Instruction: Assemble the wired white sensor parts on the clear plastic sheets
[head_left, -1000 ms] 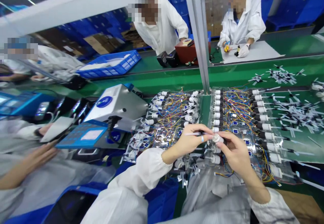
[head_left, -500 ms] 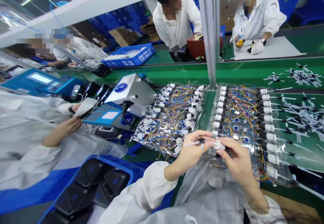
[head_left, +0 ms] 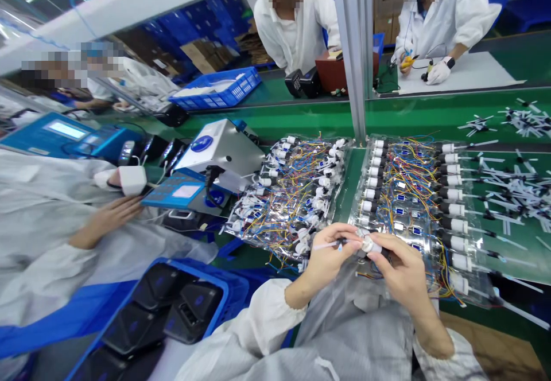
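Observation:
In the head view my left hand (head_left: 326, 257) is closed, its thumb and fingers pinching a thin white strip with a black middle (head_left: 328, 245). A small white cylindrical part (head_left: 369, 244) sits between my two hands. My right hand (head_left: 400, 266) grips this white part from the right with thumb and fingers. The strip's inner end meets the white part, though my fingertips hide the exact contact. Just beyond my hands lies a clear plastic sheet (head_left: 398, 240) bearing rows of white-and-black cylinders with coloured wires.
Another wired batch (head_left: 288, 197) lies left of my hands, beside a silver box (head_left: 224, 154). Loose white strips (head_left: 512, 197) are scattered at right. A blue crate (head_left: 224, 280) holds black devices at lower left. A co-worker's hand (head_left: 109, 217) is at left; a metal post (head_left: 353, 54) stands ahead.
My hands stay together on the white part, with only slight finger shifts. The co-worker at left has moved a white device nearer their body. The view has shifted slightly.

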`<state>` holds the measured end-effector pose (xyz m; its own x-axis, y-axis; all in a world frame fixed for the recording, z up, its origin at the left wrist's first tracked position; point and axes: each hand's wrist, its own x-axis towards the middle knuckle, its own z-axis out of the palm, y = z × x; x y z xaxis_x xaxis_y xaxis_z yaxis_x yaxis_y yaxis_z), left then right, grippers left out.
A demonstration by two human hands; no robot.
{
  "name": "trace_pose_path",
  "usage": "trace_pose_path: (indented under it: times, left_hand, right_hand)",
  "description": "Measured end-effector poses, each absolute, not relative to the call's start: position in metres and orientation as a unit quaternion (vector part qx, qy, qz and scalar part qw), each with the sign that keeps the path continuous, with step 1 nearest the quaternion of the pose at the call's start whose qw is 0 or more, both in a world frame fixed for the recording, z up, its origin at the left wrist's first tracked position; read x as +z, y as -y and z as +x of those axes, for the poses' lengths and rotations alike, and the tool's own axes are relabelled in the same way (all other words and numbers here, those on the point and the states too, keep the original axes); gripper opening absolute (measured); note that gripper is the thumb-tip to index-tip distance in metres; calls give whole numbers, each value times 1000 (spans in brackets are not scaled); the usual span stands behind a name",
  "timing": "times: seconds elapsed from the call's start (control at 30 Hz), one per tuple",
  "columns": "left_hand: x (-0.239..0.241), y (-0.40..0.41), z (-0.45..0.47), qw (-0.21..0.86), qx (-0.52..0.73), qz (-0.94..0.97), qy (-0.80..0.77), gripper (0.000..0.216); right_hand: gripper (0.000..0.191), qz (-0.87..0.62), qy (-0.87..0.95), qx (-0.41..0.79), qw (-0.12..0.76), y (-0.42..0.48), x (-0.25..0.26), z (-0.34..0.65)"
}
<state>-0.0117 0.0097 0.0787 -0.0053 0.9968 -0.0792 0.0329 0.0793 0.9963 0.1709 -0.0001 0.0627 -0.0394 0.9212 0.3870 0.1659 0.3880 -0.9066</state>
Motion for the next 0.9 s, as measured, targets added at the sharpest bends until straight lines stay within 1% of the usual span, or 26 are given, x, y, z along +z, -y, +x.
trace_pose_path:
  times: [0.23,0.33,0.53,0.77,0.9]
  left_hand:
    - [73,-9,-12,522,483,471,-522,36]
    - [72,-8,-13,512,485,478,-523,34]
    - [69,-6,-15,437,508,557,-490,20]
    - [64,-6,-22,422,523,623,-400,3]
    - [68,-9,-26,399,504,665,-380,11]
  right_hand:
    - [16,-429,637,338,544,2,61,171]
    - [16,-430,646,330,538,2,63,170]
    - [21,-424,662,307,536,3,63,169]
    - [28,-393,708,297,506,1,62,171]
    - [27,-385,713,316,494,-1,62,176]
